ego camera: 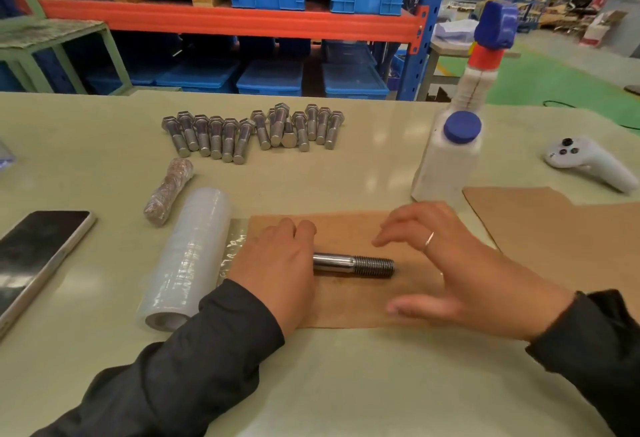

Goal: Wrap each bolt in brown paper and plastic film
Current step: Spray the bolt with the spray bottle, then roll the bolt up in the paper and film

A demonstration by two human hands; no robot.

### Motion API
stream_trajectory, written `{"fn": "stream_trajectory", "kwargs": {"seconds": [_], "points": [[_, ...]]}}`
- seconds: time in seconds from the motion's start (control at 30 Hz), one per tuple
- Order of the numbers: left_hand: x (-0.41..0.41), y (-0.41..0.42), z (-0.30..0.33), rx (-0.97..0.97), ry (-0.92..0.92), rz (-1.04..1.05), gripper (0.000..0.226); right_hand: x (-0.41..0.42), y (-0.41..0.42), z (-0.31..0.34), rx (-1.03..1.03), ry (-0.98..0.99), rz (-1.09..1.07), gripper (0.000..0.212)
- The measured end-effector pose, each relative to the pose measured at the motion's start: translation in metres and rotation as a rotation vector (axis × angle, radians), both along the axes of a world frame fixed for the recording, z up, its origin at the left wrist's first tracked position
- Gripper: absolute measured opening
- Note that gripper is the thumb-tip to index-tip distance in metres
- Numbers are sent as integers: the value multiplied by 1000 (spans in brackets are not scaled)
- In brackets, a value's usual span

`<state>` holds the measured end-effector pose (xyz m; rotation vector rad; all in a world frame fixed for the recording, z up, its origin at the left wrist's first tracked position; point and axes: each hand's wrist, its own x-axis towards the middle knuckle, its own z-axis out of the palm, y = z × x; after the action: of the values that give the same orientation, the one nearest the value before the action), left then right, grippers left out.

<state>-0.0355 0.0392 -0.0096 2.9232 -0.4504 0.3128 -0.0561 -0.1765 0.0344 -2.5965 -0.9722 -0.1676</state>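
Observation:
A steel bolt (360, 265) lies on a sheet of brown paper (349, 305) in front of me, threads pointing right. My left hand (277, 263) covers the bolt's head end with curled fingers and holds it down. Hovering just right of the threaded end, my right hand (450, 270) is spread open and touches nothing that I can see. A roll of plastic film (187, 263) lies left of the paper, its loose end tucked under the sheet. One wrapped bolt (169, 191) lies behind the roll. Several bare bolts (252, 132) lie in a row further back.
A phone (38, 256) lies at the left edge. A white spray bottle (453, 146) with a blue cap stands right of centre, a white controller (588, 163) beyond it. More brown paper sheets (568, 225) lie at the right. Blue crates on racking stand behind the table.

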Motion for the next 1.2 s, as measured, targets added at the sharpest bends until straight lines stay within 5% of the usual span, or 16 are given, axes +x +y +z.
{"fn": "stream_trajectory", "kwargs": {"seconds": [0.07, 0.23, 0.43, 0.53, 0.8, 0.97, 1.1, 1.2], "points": [[-1, 1, 1, 2, 8, 1, 33, -9, 4, -15, -149, 101, 2, 73], [-3, 3, 8, -44, -21, -31, 34, -6, 3, -24, -159, 145, -98, 79], [-9, 21, 20, 174, 151, -252, 102, -7, 4, -29, -123, 115, -156, 78], [-11, 23, 21, 170, 203, -294, 110, -6, 5, -30, -101, 84, -189, 80], [-9, 24, 22, 127, 149, -303, 56, -5, 6, -23, -76, -19, -325, 69], [-6, 18, 22, 102, 110, -265, 38, -11, 8, -15, -4, -88, -214, 64], [-2, 19, 21, 33, 142, -202, 37, -4, 16, -11, 18, -120, -248, 19], [-1, 20, 22, -50, 143, -174, 26, 6, 19, -6, 63, 61, -279, 11]]}}
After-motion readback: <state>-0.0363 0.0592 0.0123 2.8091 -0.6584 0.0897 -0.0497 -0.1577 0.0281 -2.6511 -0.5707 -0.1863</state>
